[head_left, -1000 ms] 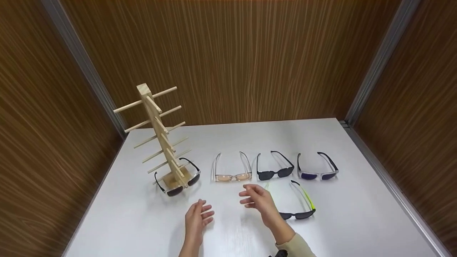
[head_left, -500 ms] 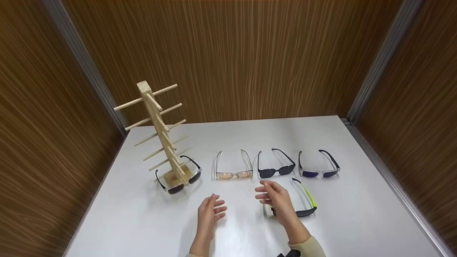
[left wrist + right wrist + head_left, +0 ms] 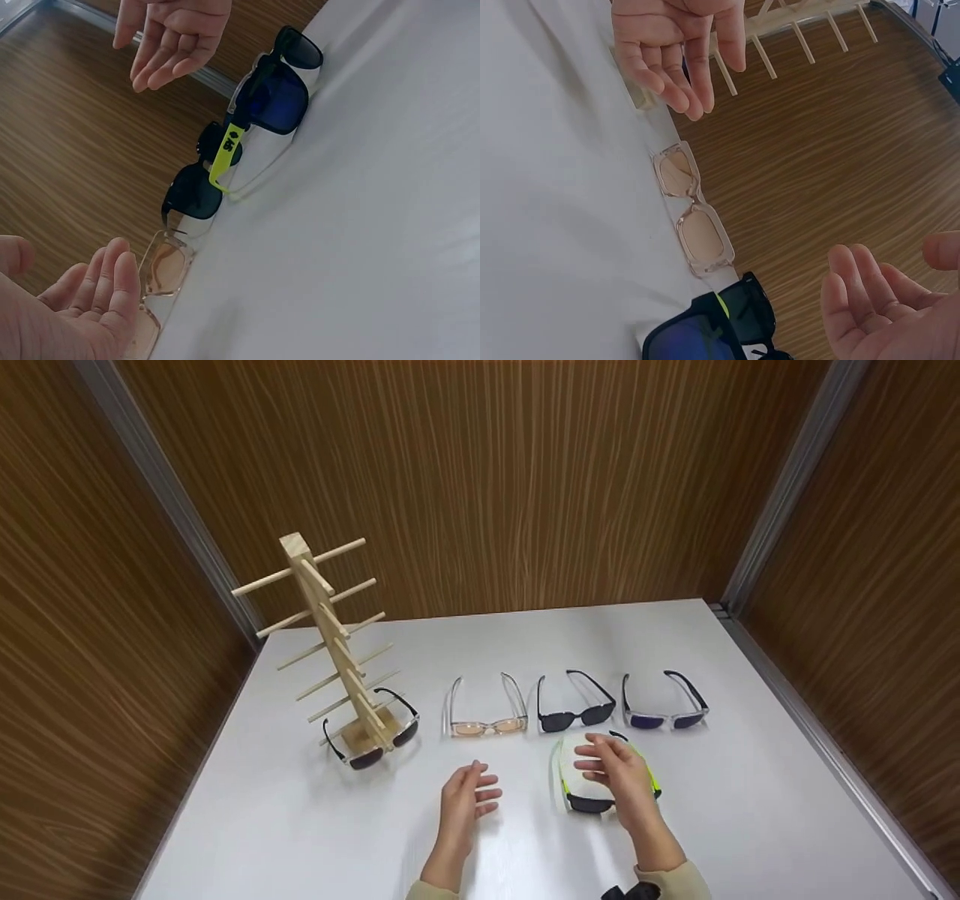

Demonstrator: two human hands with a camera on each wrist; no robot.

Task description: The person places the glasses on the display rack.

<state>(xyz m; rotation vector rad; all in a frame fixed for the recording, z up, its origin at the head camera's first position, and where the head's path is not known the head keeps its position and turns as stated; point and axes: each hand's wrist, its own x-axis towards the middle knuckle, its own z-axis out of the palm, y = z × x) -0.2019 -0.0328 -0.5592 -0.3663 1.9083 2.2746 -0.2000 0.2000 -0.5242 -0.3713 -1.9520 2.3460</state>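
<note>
Both hands hang above the white table with fingers loosely bent and nothing in them. My right hand (image 3: 626,784) is over the black sunglasses with yellow-green temples (image 3: 589,804), hiding part of them; the left wrist view shows a gap between that hand and these sunglasses (image 3: 227,154). To their left, my left hand (image 3: 463,810) floats in front of the clear-framed glasses with peach lenses (image 3: 490,727). Behind the right hand lie black sunglasses (image 3: 576,718). Clear-fronted sunglasses with blue lenses and dark temples (image 3: 667,721) lie farther right. All these glasses have their temples unfolded.
A wooden eyewear stand (image 3: 330,622) with several pegs rises at the left of the table (image 3: 285,840). Dark-lensed sunglasses (image 3: 367,757) rest on its lowest level. Wood-grain panels (image 3: 480,487) enclose the back and sides.
Both hands have moved to the right. My right hand has come over the yellow-green-templed sunglasses, baring their left lens. The glasses and the stand stay where they were.
</note>
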